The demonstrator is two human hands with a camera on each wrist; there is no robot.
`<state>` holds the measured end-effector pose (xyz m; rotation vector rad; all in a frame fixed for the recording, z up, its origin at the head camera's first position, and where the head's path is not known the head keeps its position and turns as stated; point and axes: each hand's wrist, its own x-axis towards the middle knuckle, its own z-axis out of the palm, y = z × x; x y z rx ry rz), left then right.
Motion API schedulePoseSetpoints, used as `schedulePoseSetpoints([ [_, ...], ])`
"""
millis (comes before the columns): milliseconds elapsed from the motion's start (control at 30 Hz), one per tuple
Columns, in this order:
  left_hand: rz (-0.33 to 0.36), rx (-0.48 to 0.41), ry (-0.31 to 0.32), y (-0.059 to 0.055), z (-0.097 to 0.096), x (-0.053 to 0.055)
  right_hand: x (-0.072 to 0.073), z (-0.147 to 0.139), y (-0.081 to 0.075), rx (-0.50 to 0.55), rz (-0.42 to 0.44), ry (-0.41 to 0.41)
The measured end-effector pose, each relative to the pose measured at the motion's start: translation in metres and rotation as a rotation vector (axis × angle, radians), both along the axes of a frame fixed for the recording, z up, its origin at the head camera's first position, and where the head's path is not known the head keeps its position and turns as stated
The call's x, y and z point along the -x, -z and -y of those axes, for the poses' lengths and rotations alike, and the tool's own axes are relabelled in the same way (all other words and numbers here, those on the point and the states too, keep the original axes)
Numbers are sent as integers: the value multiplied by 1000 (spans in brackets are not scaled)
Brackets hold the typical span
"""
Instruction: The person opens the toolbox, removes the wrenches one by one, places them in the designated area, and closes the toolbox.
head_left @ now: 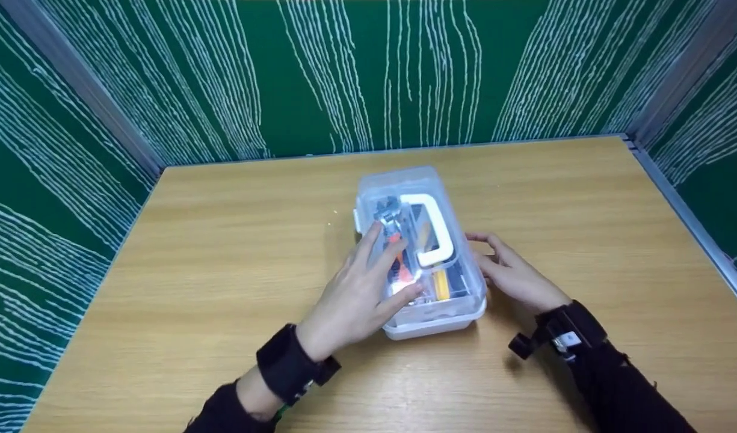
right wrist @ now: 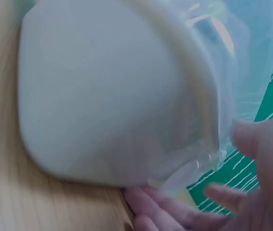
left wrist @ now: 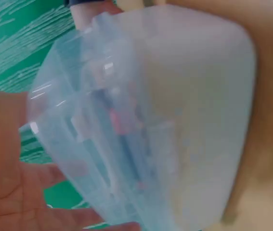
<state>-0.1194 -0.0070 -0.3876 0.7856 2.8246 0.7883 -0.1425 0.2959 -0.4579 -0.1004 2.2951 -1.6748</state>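
A clear plastic storage box (head_left: 416, 319) with a whitish base and a white carry handle (head_left: 445, 234) on its lid sits on the table, its lid down. Through the lid show an orange-red item, a yellow item and other small things I cannot make out. Across the lid's left part lies my left hand (head_left: 359, 294), fingers spread and fairly straight. My right hand (head_left: 515, 273) is at the box's right side, fingertips near its wall. In the right wrist view its fingers (right wrist: 160, 209) reach the box's lower edge, loosely bent; no grip on the box shows.
The box stands near the middle of a wooden table (head_left: 236, 252). Green panels (head_left: 368, 78) with white wavy lines rise behind it and on both sides. A metal rail (head_left: 693, 222) runs along the table's right edge.
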Motion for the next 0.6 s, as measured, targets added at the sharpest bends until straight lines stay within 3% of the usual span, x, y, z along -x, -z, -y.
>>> schedulePoseSetpoints([
  [167, 12, -81, -15, 12, 3, -2, -1, 3, -2, 283, 121, 121],
  [233, 15, -99, -24, 15, 4, -3, -3, 4, -7, 310, 118, 182],
  [333, 9, -113, -34, 17, 4, -2, -5, 7, -16, 217, -18, 285],
  [400, 3, -119, -36, 18, 4, -2, -7, 10, -21, 127, -119, 313],
  [500, -1, -125, -37, 20, 3, -3, -9, 15, -23, -14, -242, 266],
  [600, 1, -142, -41, 22, 3, -4, -12, 20, -20, -105, -303, 196],
])
